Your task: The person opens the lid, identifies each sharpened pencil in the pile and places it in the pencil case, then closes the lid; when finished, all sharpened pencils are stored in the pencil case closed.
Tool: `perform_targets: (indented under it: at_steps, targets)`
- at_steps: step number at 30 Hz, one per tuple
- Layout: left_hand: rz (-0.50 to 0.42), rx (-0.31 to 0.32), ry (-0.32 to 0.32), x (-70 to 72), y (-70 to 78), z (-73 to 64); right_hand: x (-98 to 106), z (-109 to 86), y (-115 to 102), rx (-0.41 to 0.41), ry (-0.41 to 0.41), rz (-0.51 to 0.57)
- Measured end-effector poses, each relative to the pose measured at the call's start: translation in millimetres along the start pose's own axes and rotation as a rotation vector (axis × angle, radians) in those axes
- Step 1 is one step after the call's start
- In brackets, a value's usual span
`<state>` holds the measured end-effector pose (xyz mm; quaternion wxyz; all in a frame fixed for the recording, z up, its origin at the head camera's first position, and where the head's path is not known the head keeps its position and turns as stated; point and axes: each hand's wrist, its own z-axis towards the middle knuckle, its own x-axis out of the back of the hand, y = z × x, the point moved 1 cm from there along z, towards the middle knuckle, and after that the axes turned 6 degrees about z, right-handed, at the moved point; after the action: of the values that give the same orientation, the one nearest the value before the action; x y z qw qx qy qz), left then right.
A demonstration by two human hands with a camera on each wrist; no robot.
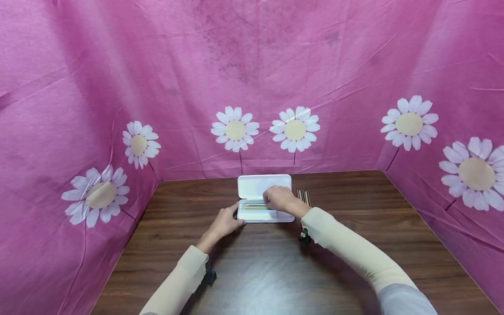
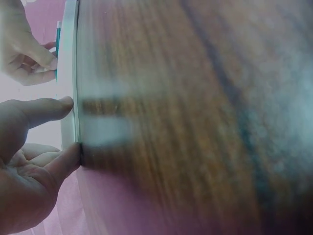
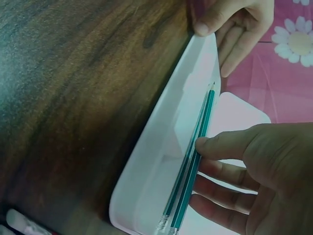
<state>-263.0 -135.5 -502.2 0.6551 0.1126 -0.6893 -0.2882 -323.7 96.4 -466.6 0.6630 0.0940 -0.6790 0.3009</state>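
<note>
A white pencil case (image 1: 257,215) lies on the table with its lid (image 1: 260,186) raised at the back. Several pencils (image 1: 252,206) lie lengthwise inside it. My left hand (image 1: 224,222) holds the case by its left end, thumb at the front corner and fingers around the side, as the right wrist view also shows. Over the case, my right hand (image 1: 281,197) pinches a green pencil (image 3: 194,171) between thumb and fingers. Another green pencil (image 3: 180,188) lies right alongside it. The right hand hides part of the case in the head view.
Right of the case, several dark and light pencils (image 1: 304,197) lie side by side on the brown wooden table (image 1: 346,205). In the right wrist view a white-ended object (image 3: 24,223) shows at the lower left. Pink cloth (image 1: 252,65) with daisies hangs around the table.
</note>
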Motion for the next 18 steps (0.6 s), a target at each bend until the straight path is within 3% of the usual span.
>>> perform_targets:
  at_steps: [12, 18]
  targets:
    - [0.017, 0.006, -0.005, 0.2, -0.2, -0.2, -14, 0.5, -3, 0.089, 0.063, -0.032]
    - [0.015, 0.014, -0.014, -0.3, 0.9, -0.9, -19, -0.2, -2, 0.085, 0.079, -0.058]
